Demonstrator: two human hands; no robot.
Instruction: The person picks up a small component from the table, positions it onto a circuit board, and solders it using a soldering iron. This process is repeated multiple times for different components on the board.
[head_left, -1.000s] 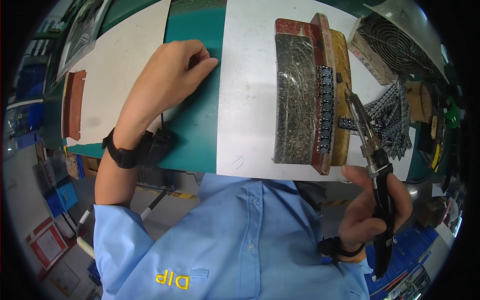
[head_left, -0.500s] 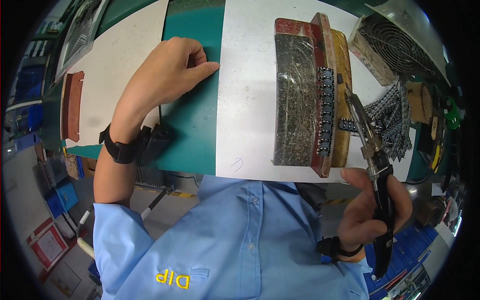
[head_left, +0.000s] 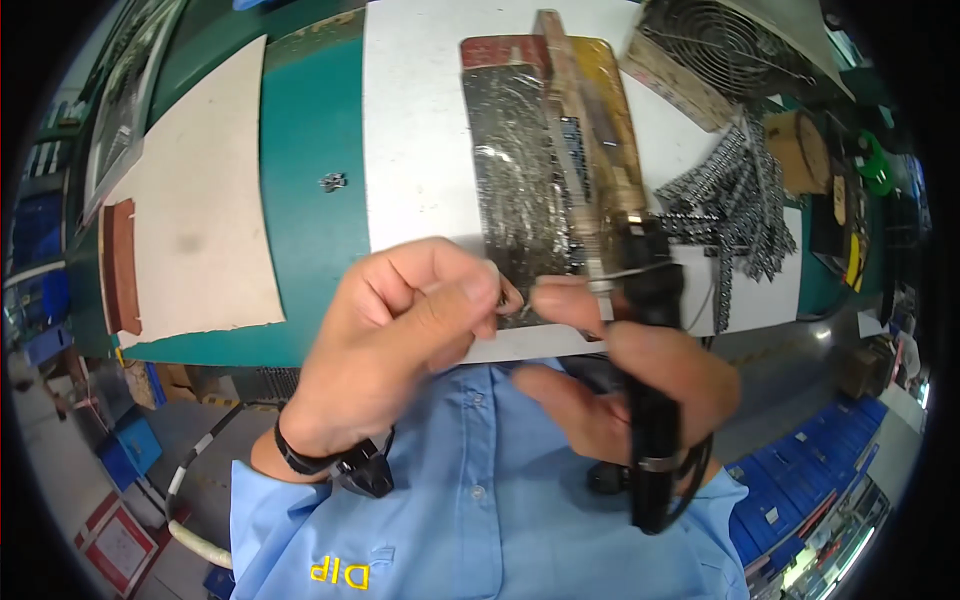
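My left hand [head_left: 405, 325] is closed over the near end of the work fixture, thumb and fingertips pinched together; a small dark bit shows at the fingertips, too blurred to name. Close by on its right, my right hand [head_left: 640, 375] grips the black handle of a soldering iron [head_left: 655, 490], whose metal barrel points away over the fixture. The fixture [head_left: 515, 150] has a scuffed black pad, a raised reddish rail and a yellow-brown side. Small black components [head_left: 573, 150] sit in a row on the rail, partly hidden by the iron and smeared by motion.
A heap of black component strips [head_left: 750, 200] lies right of the fixture, before a fan [head_left: 725, 50] and a brown roll [head_left: 797, 152]. Some tiny dark parts [head_left: 333, 182] rest on the green mat. At left are a beige sheet [head_left: 205, 200] and a red-brown bar [head_left: 121, 265].
My left hand has come from the green mat toward me and right, to the fixture. My right hand has moved left with the soldering iron. Tiny parts on the mat are now uncovered.
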